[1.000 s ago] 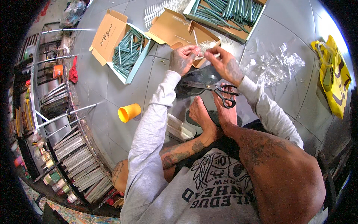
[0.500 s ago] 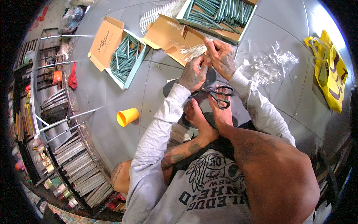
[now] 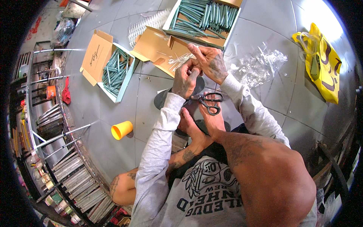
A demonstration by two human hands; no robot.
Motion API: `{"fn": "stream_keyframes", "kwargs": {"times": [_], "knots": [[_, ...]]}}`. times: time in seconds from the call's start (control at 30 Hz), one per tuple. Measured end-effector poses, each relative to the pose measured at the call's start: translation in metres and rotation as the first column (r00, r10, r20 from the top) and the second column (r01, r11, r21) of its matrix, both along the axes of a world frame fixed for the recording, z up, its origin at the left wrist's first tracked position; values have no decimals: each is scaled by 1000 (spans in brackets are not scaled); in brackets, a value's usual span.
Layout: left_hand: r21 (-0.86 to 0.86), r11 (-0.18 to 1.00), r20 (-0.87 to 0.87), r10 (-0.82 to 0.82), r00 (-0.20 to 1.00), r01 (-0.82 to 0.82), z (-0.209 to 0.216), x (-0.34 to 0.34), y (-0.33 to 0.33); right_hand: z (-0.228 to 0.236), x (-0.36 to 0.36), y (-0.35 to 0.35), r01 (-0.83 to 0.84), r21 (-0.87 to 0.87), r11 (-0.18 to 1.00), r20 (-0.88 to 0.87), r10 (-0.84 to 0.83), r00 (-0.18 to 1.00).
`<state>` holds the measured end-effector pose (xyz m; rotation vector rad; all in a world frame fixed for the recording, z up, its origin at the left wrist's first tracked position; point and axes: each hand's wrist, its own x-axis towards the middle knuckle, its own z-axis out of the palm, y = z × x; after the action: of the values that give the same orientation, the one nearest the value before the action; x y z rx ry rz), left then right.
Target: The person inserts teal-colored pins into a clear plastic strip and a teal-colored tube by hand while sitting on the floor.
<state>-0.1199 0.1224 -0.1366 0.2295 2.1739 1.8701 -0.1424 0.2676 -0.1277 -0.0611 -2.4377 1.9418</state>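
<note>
My left hand (image 3: pixel 184 80) is closed, its fingertips pinched together near the middle of the view. Against it, my right hand (image 3: pixel 213 65) curls its fingers, with the thumb side pointing up and left. Whatever lies between the fingertips is too small to make out. Black-handled scissors (image 3: pixel 212 103) rest over my foot beside my left wrist, their blades partly hidden. Just beyond my hands, a small bundle of thin white strands (image 3: pixel 179 60) lies in an open brown cardboard box (image 3: pixel 155 42).
Two boxes of dark green sticks (image 3: pixel 118 70) (image 3: pixel 210 17) stand farther out. Crumpled clear plastic (image 3: pixel 261 66) and a yellow bag (image 3: pixel 319 64) lie right. A yellow cup (image 3: pixel 121 130) lies tipped at left, near a metal rack (image 3: pixel 64 134) of flat frames and jars.
The whole view has shifted, so most things sit farther left. My right hand has turned and its raised fingertips have come apart from the earlier high pinch; both hands stay together.
</note>
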Motion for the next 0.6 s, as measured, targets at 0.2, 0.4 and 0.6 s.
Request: {"fn": "stream_keyframes", "kwargs": {"times": [0.2,0.4,0.6], "knots": [[21,994,32,-107,994,106,19,-7,-9,14,14,26,-293,-507,811,11,345,938],[-580,672,-149,-643,752,460,126,16,-47,82,36,50,-766,57,640,-74,768,636],[-560,647,-186,-707,682,518,209,56,-57,122,59,32,-889,-121,442,-427,785,449]]}}
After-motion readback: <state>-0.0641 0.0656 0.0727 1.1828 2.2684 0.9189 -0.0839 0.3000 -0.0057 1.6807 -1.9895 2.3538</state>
